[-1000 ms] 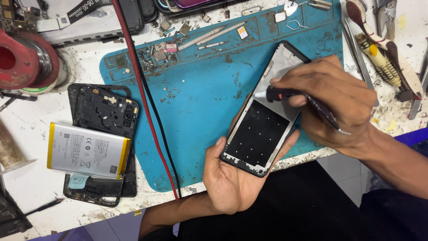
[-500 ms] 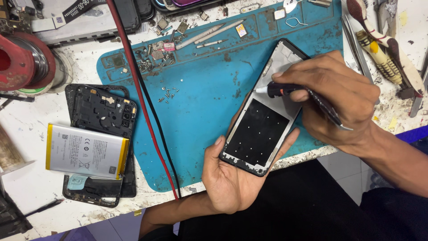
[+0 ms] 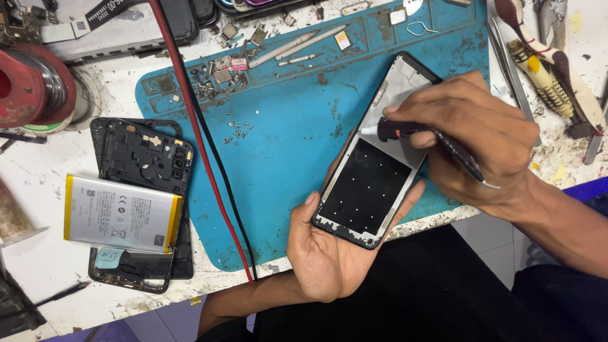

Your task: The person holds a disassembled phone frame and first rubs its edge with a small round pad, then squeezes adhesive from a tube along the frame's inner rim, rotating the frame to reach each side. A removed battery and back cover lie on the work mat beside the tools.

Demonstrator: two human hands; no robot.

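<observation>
My left hand (image 3: 329, 253) cradles an opened phone frame (image 3: 370, 190) from below, tilted over the near edge of a blue work mat (image 3: 285, 145). The frame shows a black panel in its lower half and a pale grey area above. My right hand (image 3: 472, 139) grips a dark pen-like tool (image 3: 424, 136) with an orange band. Its white tip rests on the frame's grey area near the middle. The right hand covers the frame's upper right side.
A phone back housing (image 3: 142, 155) lies left of the mat with a white and yellow battery (image 3: 120, 214) on it. Red and black cables (image 3: 209, 171) cross the mat. Small screws (image 3: 237, 130), tweezers (image 3: 297, 44) and parts lie at the mat's top. A red spool (image 3: 19, 88) sits far left, screwdrivers (image 3: 551, 69) far right.
The tool's tip has slid slightly leftward across the frame's grey area. My left hand and the frame stay in nearly the same place.
</observation>
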